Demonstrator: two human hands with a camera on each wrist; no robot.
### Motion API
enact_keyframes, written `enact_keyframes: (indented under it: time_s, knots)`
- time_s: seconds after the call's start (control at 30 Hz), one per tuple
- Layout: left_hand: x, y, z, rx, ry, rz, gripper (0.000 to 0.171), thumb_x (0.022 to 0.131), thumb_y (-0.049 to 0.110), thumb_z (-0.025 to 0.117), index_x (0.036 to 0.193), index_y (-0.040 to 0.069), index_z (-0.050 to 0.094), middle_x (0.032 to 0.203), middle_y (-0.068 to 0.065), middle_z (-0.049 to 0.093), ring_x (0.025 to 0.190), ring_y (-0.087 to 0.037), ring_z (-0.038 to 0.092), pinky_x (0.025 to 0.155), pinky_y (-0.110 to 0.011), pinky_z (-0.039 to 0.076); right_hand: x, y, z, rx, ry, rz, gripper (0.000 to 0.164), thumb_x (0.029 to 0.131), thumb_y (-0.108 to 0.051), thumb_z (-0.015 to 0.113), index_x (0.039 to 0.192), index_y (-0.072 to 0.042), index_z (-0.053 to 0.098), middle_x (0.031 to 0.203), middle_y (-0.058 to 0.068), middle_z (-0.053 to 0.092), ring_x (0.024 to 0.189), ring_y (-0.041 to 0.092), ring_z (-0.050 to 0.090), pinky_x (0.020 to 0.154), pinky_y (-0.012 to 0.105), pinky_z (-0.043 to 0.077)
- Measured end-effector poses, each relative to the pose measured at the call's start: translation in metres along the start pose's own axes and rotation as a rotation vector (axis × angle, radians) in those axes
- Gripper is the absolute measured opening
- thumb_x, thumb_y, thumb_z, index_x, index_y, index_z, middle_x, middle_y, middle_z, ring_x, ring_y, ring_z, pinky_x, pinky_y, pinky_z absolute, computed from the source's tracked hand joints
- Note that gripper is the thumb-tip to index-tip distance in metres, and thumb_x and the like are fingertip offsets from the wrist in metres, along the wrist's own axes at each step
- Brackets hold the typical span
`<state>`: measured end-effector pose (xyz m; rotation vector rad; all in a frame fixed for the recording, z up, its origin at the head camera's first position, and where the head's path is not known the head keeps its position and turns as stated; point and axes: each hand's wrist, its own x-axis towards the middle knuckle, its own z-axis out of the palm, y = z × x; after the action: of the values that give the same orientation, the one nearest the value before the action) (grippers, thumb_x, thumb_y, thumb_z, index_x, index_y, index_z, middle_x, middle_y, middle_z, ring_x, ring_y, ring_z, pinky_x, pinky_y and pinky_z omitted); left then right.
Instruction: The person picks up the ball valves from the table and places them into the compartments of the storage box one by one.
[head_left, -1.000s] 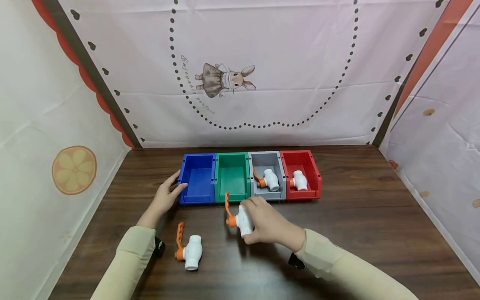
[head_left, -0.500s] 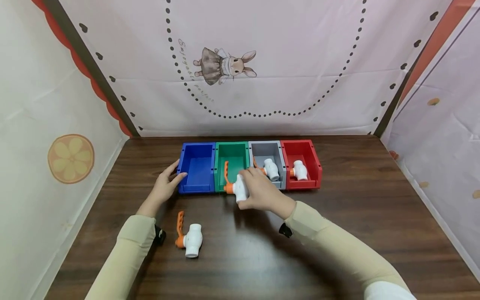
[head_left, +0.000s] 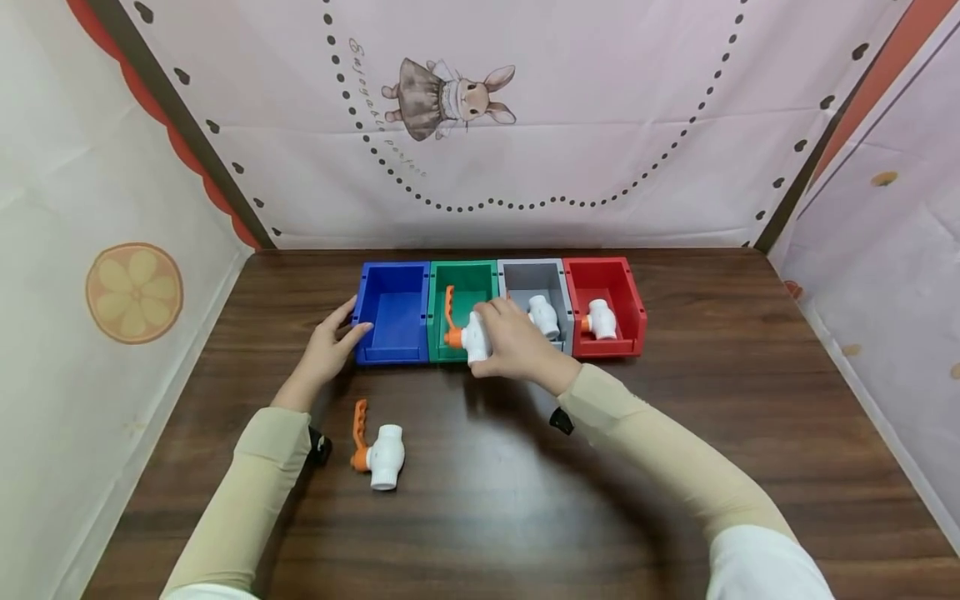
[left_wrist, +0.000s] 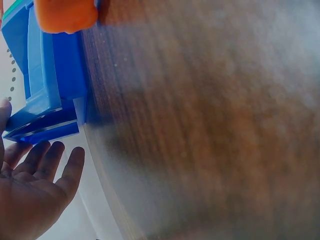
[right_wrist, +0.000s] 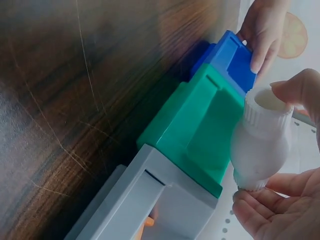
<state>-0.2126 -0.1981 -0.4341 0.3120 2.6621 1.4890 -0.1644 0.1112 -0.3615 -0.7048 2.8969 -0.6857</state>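
My right hand (head_left: 522,346) grips a white ball valve (head_left: 476,338) with an orange lever handle over the green bin (head_left: 447,275). In the right wrist view, the thumb rests on the upper open end of the valve (right_wrist: 260,142) and the fingers support its lower end. My left hand (head_left: 321,357) is at the left side of the blue bin (head_left: 392,354), thumb at its rim; the left wrist view shows relaxed, spread fingers (left_wrist: 72,172) beside the bin wall. A second valve (head_left: 387,457) lies on the table near the left forearm.
The grey bin (head_left: 531,271) and the red bin (head_left: 633,321) continue the joined row rightward. One white valve (head_left: 543,317) lies in the grey bin, another valve (head_left: 602,319) in the red. A printed cloth (head_left: 600,100) hangs behind the dark wooden table (head_left: 480,517).
My right hand has carried the valve forward from in front of the bins to over the green bin. The left hand stays at the blue bin. The head view has tilted down.
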Motion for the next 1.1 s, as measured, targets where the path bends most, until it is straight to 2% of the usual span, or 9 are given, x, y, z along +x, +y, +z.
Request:
enact_keyframes:
  time_s: [0.13,0.27,0.43,0.8,0.97,1.1]
  knots:
    - [0.000,0.002,-0.001,0.003,-0.003,-0.007,0.060,0.098,0.017,0.053,0.149,0.001,0.025,0.146,-0.032,0.033,0.130,-0.049,0.038,0.100,-0.058,0.039,0.008,0.002,0.000,0.010,-0.018,0.015,0.076,0.072,-0.028,0.078,0.134,0.002,0.046,0.127,0.014,0.051,0.111,0.024,0.045,0.087,0.037,0.051]
    - [-0.002,0.002,-0.002,0.024,0.011,0.006,0.063,0.098,0.031,0.053,0.150,0.008,0.027,0.145,-0.029,0.036,0.130,-0.047,0.040,0.099,-0.057,0.042,0.017,0.005,0.001,0.001,-0.031,0.019,0.076,0.073,-0.028,0.077,0.135,0.002,0.044,0.129,0.014,0.050,0.112,0.024,0.044,0.086,0.037,0.051]
    - [-0.001,-0.001,-0.001,0.018,0.026,0.019,0.065,0.096,0.040,0.054,0.150,0.012,0.030,0.144,-0.028,0.039,0.128,-0.046,0.042,0.098,-0.055,0.044,0.028,0.011,0.002,-0.028,-0.038,0.012,0.077,0.074,-0.029,0.077,0.135,0.003,0.044,0.128,0.015,0.051,0.111,0.025,0.045,0.089,0.037,0.049]
    - [0.002,0.002,-0.003,0.031,-0.002,0.000,0.061,0.098,0.025,0.053,0.151,0.009,0.026,0.148,-0.026,0.035,0.132,-0.045,0.039,0.102,-0.056,0.039,0.045,0.022,0.007,-0.093,-0.043,0.005,0.078,0.074,-0.032,0.077,0.136,0.001,0.044,0.129,0.013,0.052,0.109,0.025,0.048,0.093,0.039,0.047]
    - [0.001,0.002,-0.004,0.023,-0.007,-0.007,0.063,0.098,0.028,0.053,0.151,0.010,0.025,0.150,-0.026,0.031,0.132,-0.045,0.037,0.103,-0.056,0.039,0.050,0.025,0.010,-0.127,-0.029,-0.003,0.077,0.072,-0.032,0.077,0.135,0.000,0.045,0.127,0.011,0.053,0.111,0.024,0.048,0.103,0.040,0.040]
    - [0.000,-0.001,-0.003,0.030,-0.015,-0.019,0.063,0.098,0.030,0.053,0.151,0.009,0.025,0.150,-0.025,0.031,0.133,-0.044,0.037,0.104,-0.056,0.038,0.054,0.027,0.011,-0.153,-0.054,-0.014,0.076,0.073,-0.032,0.076,0.134,-0.001,0.046,0.127,0.011,0.054,0.113,0.025,0.048,0.109,0.039,0.035]
